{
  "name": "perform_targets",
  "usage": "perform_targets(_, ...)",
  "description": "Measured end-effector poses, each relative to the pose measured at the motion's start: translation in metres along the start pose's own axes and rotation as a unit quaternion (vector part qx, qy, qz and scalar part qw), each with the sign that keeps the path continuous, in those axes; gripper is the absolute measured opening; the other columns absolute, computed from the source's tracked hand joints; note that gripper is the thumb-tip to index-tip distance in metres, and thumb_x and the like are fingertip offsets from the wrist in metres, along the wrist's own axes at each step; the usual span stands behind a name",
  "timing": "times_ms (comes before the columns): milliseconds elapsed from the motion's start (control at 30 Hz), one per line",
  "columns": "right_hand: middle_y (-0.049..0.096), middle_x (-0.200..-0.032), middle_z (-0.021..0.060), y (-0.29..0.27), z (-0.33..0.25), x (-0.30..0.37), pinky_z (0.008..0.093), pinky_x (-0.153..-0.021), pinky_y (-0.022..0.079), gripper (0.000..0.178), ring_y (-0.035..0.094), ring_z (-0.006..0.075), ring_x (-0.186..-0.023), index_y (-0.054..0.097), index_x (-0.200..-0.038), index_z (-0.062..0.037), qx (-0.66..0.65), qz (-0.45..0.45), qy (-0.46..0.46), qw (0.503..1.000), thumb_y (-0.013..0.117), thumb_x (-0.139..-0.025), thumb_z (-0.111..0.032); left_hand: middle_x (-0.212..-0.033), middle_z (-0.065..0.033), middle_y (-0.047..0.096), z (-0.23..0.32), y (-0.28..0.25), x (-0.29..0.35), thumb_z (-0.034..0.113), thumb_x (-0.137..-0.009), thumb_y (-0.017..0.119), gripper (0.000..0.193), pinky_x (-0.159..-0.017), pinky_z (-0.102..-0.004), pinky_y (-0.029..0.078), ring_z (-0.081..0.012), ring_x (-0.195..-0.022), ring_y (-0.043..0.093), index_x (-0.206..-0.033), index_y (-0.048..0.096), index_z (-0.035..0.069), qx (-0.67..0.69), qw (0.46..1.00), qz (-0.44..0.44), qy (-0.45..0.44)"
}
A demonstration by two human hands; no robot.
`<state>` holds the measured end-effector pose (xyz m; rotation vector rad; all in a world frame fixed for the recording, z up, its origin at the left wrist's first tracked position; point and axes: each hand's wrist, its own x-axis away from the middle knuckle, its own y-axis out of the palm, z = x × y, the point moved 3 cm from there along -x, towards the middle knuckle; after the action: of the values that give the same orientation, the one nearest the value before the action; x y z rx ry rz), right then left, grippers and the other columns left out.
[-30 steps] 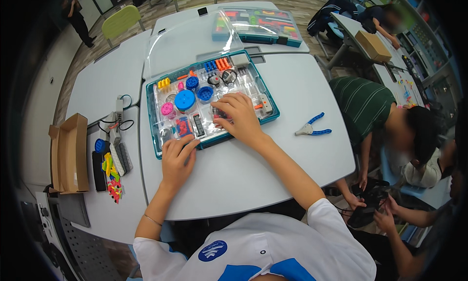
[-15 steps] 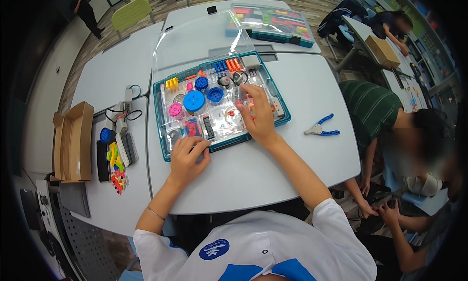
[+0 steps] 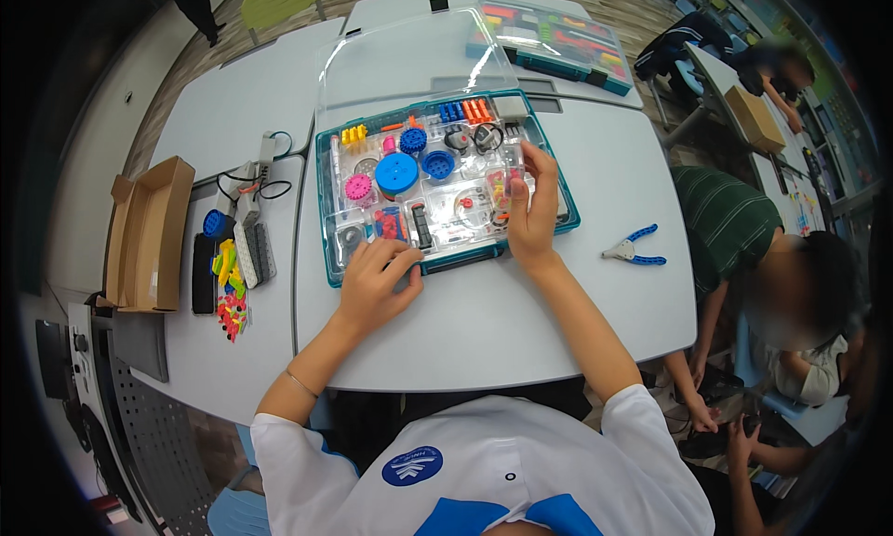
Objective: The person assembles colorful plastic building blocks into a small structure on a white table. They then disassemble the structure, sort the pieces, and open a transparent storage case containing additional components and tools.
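Observation:
A teal-framed parts case (image 3: 327, 248) lies on the table, its clear lid (image 3: 409, 62) folded back. In its clear tray sit a large blue wheel (image 3: 397, 172), a blue cup-shaped part (image 3: 438, 165), a blue gear (image 3: 413, 141) and a pink gear (image 3: 358, 187). My right hand (image 3: 534, 211) is over the case's right side, thumb and fingers closed about a small clear box (image 3: 503, 185) with coloured bits; its far side is partly hidden. My left hand (image 3: 377, 280) rests on the near rim, fingers bent and a little apart, holding nothing.
Blue-handled pliers (image 3: 634, 246) lie to the right. On the left are an open cardboard box (image 3: 153, 234), loose yellow pieces (image 3: 226, 262), red pieces (image 3: 233, 313) and a grey module with cables (image 3: 246, 185). A second closed case (image 3: 558, 43) stands behind. People sit at the right.
My right hand has turned and drawn its fingers in around the small clear box at the case's right side. My left hand stays at the near rim. The whole view has shifted slightly.

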<state>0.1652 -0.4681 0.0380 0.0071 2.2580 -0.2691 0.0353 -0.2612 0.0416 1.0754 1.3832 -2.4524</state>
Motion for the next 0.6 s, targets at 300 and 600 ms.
perform_targets(300, 0.050, -0.137, 0.0170, 0.001, 0.001, 0.004, 0.0374, -0.110, 0.039, 0.046, 0.052, 0.0252, -0.127, 0.042, -0.141, 0.0028, -0.057, -0.023, 0.060, 0.996, 0.046, -0.109, -0.030, -0.088, -0.0047, 0.065, 0.000, 0.001, 0.004, 0.001, -0.071, 0.076, 0.026, -0.067, -0.0359, 0.044, -0.0219, -0.078, 0.061, -0.095, 0.068, 0.008, -0.021, 1.000, 0.005, 0.004)
perform_targets(600, 0.057, -0.137, 0.0159, 0.007, -0.009, 0.000, 0.0389, -0.105, 0.044, 0.037, 0.055, 0.0323, -0.124, 0.054, -0.129, -0.0031, -0.032, -0.171, 0.004, 0.985, 0.067, -0.096, -0.011, -0.091, -0.0073, 0.066, 0.000, 0.001, 0.003, -0.001, -0.069, 0.077, 0.029, -0.069, -0.0367, 0.046, -0.0255, -0.081, 0.063, -0.095, 0.069, 0.007, -0.022, 1.000, -0.004, 0.002)
